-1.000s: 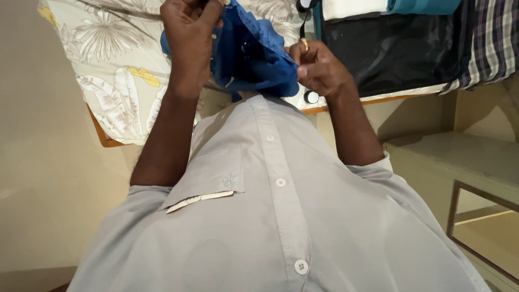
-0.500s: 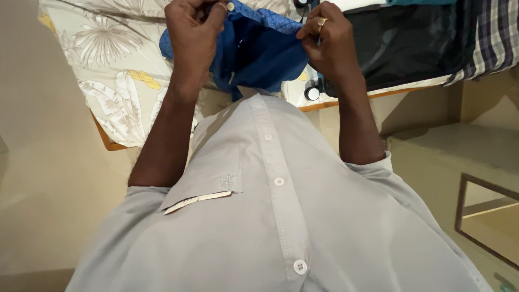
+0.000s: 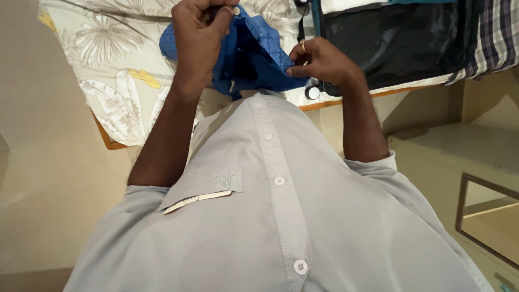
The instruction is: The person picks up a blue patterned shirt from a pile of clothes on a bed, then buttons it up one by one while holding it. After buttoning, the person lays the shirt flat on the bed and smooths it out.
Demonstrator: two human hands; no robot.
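No packages, signs or screens, no labels visible anywhere

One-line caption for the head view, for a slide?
Left hand and right hand grip a crumpled blue patterned fabric garment above a floral bedsheet.

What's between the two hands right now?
In the head view, a bunched blue cloth spans the gap between left hand and right hand; both grip its edges.

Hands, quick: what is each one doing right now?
Left hand: closed, pinching the top edge of the blue garment.
Right hand: closed, fingers gripping the same blue garment at its side edge.
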